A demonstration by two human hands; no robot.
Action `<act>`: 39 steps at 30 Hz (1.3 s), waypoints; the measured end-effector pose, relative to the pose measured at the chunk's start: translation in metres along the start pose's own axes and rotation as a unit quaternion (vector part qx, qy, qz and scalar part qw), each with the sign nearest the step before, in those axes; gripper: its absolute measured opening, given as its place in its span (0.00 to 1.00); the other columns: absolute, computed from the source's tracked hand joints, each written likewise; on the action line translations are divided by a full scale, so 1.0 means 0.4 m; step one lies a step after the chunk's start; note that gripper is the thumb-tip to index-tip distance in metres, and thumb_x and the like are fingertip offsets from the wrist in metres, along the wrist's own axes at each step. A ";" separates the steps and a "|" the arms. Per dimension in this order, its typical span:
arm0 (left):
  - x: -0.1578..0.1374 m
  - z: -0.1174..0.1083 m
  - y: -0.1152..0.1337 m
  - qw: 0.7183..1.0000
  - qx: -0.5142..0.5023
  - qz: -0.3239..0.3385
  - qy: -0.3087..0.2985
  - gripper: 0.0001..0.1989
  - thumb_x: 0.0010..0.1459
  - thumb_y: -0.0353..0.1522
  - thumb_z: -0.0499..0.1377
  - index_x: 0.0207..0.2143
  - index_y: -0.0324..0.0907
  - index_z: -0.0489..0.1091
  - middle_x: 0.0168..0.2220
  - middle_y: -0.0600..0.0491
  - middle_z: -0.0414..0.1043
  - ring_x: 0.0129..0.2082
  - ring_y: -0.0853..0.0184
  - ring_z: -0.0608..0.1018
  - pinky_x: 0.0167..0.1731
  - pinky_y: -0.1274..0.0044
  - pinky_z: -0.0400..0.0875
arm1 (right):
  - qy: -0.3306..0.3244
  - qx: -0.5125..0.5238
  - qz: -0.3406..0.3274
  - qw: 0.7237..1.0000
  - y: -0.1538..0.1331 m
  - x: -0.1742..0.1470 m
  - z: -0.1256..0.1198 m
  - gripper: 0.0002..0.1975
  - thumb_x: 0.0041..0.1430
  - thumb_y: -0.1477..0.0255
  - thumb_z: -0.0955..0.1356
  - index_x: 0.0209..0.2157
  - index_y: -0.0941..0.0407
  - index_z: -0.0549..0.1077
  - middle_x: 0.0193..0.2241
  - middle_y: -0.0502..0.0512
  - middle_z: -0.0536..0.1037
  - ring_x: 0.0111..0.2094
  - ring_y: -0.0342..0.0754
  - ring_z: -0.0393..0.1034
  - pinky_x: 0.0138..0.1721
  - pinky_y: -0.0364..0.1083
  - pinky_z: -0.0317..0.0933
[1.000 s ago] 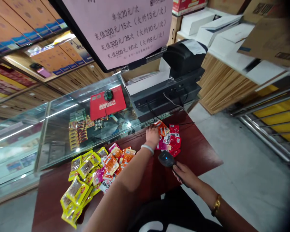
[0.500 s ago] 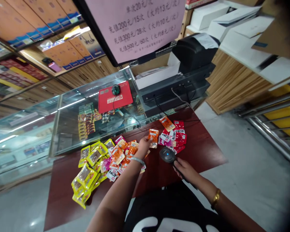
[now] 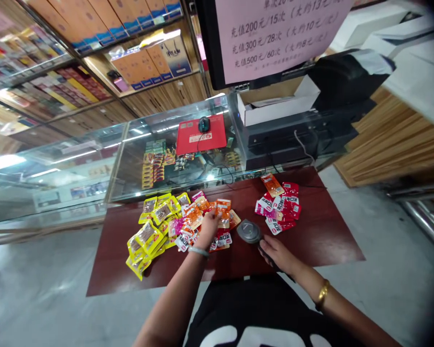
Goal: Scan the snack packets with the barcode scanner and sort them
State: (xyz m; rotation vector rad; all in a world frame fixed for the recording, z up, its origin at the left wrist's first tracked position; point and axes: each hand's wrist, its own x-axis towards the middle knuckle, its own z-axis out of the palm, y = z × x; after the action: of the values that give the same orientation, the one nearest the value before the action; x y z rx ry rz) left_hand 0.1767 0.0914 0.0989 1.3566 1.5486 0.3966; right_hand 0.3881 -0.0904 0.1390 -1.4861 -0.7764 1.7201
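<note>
My left hand (image 3: 210, 227) is closed on the edge of an orange snack packet (image 3: 223, 207), over the right side of a mixed heap. That heap holds orange snack packets (image 3: 193, 215), pink ones and red-and-white ones. Left of it, touching, lie yellow snack packets (image 3: 147, 236) with clear windows. My right hand (image 3: 278, 253) grips a dark barcode scanner (image 3: 249, 231) by its handle, its head pointing towards the left hand's packet. Beyond the scanner, a separate pile of red-and-white snack packets (image 3: 289, 208) has an orange packet (image 3: 272, 185) at its far edge.
The packets lie on a dark red tabletop (image 3: 311, 246). A glass display counter (image 3: 130, 168) adjoins it behind, carrying a red mat (image 3: 217, 137) and a computer mouse (image 3: 204, 125). A screen with a pink price sheet (image 3: 275, 38) hangs over a white box (image 3: 275, 113).
My left hand has moved the orange packet left, away from the red pile and over the mixed heap. The scanner's blue light no longer shows. The view has turned left.
</note>
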 end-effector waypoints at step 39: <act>0.203 0.560 0.275 0.997 0.065 0.035 0.020 0.22 0.53 0.33 0.66 0.48 0.42 0.61 0.42 0.44 0.76 0.40 0.63 0.80 0.40 0.73 0.71 | 0.185 0.112 0.021 0.976 0.114 -0.094 -0.269 0.30 0.53 0.38 0.63 0.30 0.53 0.63 0.20 0.44 0.67 0.15 0.38 0.58 0.15 0.39 0.51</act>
State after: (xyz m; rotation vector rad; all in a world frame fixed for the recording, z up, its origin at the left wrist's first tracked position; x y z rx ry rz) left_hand 0.4324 0.1194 0.0463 1.5157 1.5861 0.3739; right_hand 0.4909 -0.1489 0.1059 -1.6076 -0.3463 1.4432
